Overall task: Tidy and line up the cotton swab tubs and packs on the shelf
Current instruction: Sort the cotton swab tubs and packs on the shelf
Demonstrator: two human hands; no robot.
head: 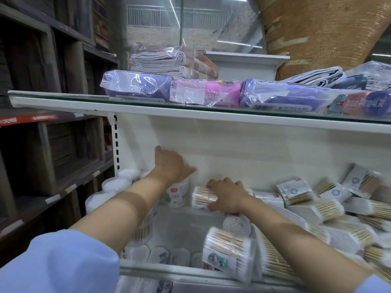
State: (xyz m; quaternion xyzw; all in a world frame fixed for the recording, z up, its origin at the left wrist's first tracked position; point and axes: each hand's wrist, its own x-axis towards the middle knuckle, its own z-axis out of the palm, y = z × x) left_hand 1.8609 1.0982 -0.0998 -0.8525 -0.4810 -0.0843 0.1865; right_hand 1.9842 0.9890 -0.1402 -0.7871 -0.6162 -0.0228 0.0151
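Clearly mid-tidy on the lower shelf (211, 269), well short of done. Right hand (227, 196) clamped over a pack (204, 196) of wooden-stick cotton swabs, fingers curled over its top and thumb hooked under the near edge, just right of the back tub (178, 194). Left hand (172, 163) reaching above that tub toward the back wall, fingers spread and fairly straight, gripping nothing visible; whether the palm touches the tub cannot be told. More tubs (115, 185) lined up left of it, lids white. Right of the held pack, a loose heap of packs (330, 210), tilted and overlapping, some leaning on the back wall. Best handled by lifting the pack free of the heap rather than dragging, turning it square to the shelf front, then setting it down beside the tub. Steadying the tub with the left hand likely wise, since a nudge could tip it or knock its neighbours. Wrapping probably slippery, so a firm grip advised.
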